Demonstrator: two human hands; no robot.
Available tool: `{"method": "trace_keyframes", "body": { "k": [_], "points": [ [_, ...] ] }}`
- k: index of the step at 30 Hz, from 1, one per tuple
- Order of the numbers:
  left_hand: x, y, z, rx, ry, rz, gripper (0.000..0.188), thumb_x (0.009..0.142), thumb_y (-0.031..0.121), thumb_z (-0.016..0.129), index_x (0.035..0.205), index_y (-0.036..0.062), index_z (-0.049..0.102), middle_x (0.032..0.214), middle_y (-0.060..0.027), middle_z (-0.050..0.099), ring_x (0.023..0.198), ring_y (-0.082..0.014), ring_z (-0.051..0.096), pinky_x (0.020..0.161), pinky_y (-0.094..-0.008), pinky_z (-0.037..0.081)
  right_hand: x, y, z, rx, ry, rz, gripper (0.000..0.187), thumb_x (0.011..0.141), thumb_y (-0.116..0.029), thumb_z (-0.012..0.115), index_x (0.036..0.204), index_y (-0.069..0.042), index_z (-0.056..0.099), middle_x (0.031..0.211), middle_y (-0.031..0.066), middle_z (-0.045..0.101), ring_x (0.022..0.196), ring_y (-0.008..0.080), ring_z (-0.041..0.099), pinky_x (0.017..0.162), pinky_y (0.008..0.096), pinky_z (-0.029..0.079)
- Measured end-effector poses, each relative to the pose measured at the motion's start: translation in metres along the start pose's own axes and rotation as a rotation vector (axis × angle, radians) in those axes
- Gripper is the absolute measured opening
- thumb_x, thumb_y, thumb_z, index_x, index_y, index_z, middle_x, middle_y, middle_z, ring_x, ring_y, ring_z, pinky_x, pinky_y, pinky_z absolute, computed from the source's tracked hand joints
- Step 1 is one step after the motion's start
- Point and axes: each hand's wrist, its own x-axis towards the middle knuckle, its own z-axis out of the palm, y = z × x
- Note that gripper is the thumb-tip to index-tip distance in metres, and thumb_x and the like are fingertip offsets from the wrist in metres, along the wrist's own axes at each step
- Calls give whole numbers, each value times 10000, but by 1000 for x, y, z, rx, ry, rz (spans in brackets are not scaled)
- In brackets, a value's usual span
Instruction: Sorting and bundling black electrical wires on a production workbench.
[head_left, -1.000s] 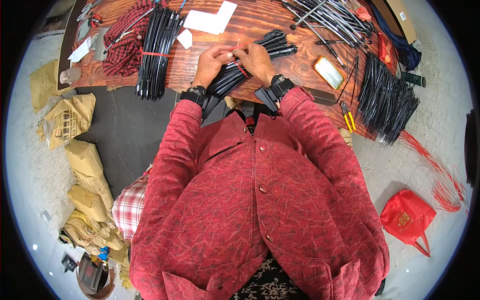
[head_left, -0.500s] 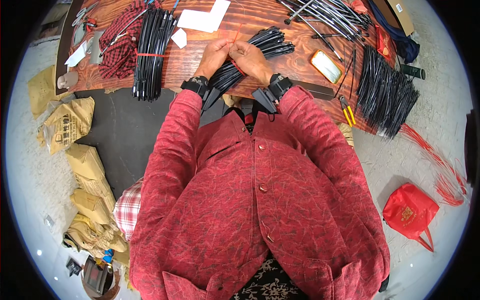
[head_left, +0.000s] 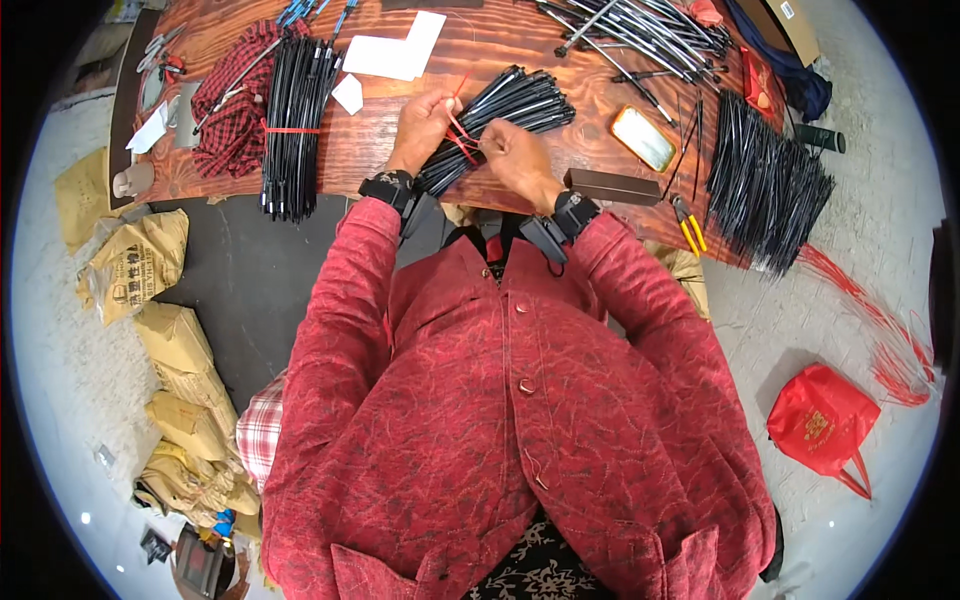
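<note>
The left hand [head_left: 424,134] has its thumb and finger pressed together on a red string [head_left: 463,152], which goes around a bundle of thin black rods [head_left: 525,100]. This bundle lies slanted on the wooden table [head_left: 372,140], under and between both hands. The right hand [head_left: 520,160] has curled fingers beside the string; whether they pinch it, I cannot tell.

Two red-banded bundles [head_left: 522,101], one phone [head_left: 643,139]

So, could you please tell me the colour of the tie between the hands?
The tie is red, best seen in the head view.
</note>
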Motion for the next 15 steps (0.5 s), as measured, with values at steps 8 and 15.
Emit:
{"method": "trace_keyframes", "body": {
  "k": [8, 15],
  "points": [
    [-1, 2, 4, -32, -7, -78, 141, 963, 92, 553, 899, 40, 668, 750, 37, 570, 677, -60, 500, 633, -230, 434, 11, -18, -37, -242, -444, 1, 215, 915, -237, 585, 938, -47, 683, 836, 91, 687, 754, 245, 641, 714, 351, 497],
    [-1, 0, 6, -26, -2, -82, 143, 960, 81, 550, 892, 48, 671, 768, 33, 572, 681, -64, 494, 631, -238, 429, 11, -30, -41, -222, -399, -421, 208, 928, -242, 554, 898, -80, 680, 879, 48, 623, 887, 250, 569, 907, 367, 415]
  ]
}}
